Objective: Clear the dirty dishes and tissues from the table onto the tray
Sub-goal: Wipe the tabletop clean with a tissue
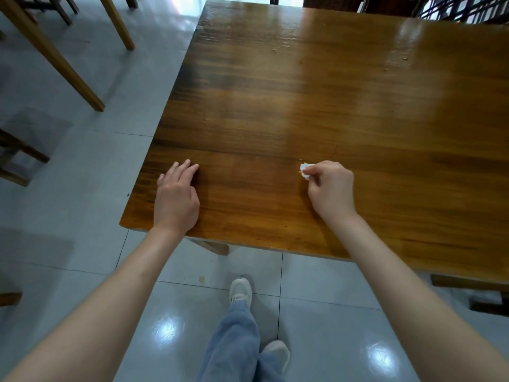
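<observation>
One table (303,106), one tissue scrap (305,170), two hands (176,197) (332,188), two shoes (241,290) (276,354)

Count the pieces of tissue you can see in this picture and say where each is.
1. A small crumpled tissue is pinched in the right hand just above the wooden table. More may lie outside the view; no tray or dishes show.

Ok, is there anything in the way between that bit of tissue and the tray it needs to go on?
Cannot say: no tray is in view. The right hand already pinches the tissue just above the table. The left hand rests flat, apart from it.
</observation>
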Demonstrator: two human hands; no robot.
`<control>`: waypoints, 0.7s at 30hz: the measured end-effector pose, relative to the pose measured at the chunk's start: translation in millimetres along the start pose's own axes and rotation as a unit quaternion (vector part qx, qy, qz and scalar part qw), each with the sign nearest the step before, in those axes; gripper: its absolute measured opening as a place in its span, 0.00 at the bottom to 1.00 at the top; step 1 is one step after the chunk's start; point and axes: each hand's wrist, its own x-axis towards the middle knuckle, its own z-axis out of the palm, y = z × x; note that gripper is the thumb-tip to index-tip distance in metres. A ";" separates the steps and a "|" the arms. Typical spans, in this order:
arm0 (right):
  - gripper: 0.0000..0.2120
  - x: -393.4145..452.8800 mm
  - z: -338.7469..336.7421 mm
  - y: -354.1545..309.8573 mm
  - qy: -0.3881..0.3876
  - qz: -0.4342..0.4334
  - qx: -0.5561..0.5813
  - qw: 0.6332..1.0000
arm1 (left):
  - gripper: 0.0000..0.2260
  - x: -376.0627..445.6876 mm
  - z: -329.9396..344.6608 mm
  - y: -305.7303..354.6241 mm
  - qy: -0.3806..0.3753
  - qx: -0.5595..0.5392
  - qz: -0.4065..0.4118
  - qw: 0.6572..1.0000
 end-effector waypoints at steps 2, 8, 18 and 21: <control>0.10 7.8 4.3 -10.9 -0.011 -0.024 -0.004 1.000 | 0.18 0.7 -1.0 0.7 -0.003 -0.004 -0.006 1.000; 0.13 29.1 10.1 -24.5 -0.042 -0.066 -0.017 0.997 | 0.18 0.7 -3.1 3.0 -0.011 -0.007 -0.011 1.000; 0.12 45.6 18.2 -25.0 -0.032 -0.084 -0.003 0.996 | 0.17 18.9 3.8 39.3 -0.008 -0.049 0.052 0.997; 0.12 50.8 25.5 -20.1 -0.055 -0.077 -0.011 0.995 | 0.19 44.0 18.2 68.2 -0.016 -0.038 0.094 0.995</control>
